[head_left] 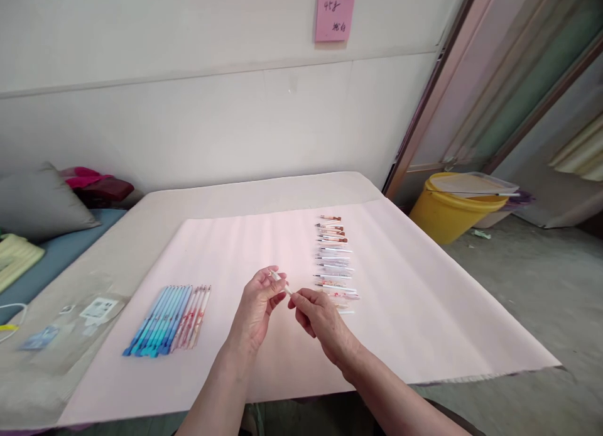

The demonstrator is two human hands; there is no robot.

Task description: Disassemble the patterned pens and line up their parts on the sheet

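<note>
A slim white pen [275, 275] slants between my two hands above the pink sheet. My left hand [257, 305] has its thumb and fingers closed around the upper part. At the lower end, my right hand [325, 323] pinches the pen between thumb and forefinger; its tip there is mostly hidden. Just beyond my right hand lies a column of slender pens or pen parts [334, 266], some with brown ends, others whitish or red-patterned. Left of my left hand, several blue pens [157, 320] lie side by side, with red-and-white pens [192, 316] against them.
The pink sheet [400, 310] covers much of the table. Clear plastic bags [75, 335] lie at the left edge. A grey pillow [44, 203] is at far left, and a yellow bucket [440, 213] stands on the floor at right. A pink note [334, 15] hangs on the wall.
</note>
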